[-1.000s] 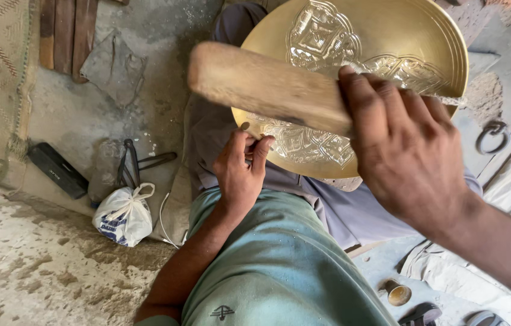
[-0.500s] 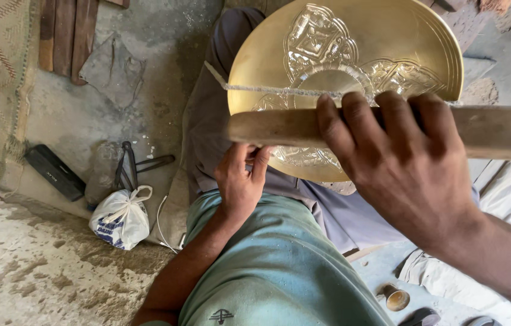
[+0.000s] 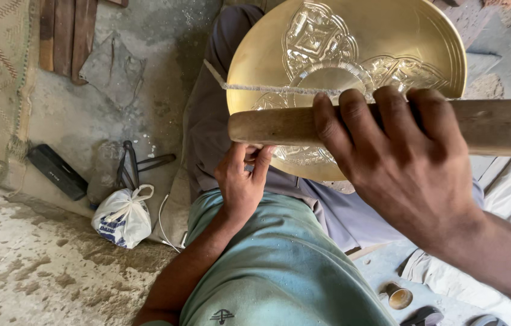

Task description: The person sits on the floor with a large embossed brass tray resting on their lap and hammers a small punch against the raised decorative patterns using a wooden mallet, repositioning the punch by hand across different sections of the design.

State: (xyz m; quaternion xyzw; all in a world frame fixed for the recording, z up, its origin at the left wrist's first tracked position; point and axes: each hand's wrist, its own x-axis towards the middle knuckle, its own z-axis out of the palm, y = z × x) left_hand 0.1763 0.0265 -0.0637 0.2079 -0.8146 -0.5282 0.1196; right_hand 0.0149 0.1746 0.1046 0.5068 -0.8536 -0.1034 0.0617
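While right hand (image 3: 415, 181) wraps its fingers round the wooden mallet (image 3: 279, 125) — long axis horizontal over brass plate (image 3: 388, 42) — left hand (image 3: 242, 181) pinches a thin tool at the plate's lower rim.

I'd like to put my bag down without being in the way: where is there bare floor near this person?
Bare ground lies lower left, below the white bag and the black case. Another patch sits between the wooden slats and the tongs. The lap is crowded: brass tray, right hand gripping the wooden handle, left hand.
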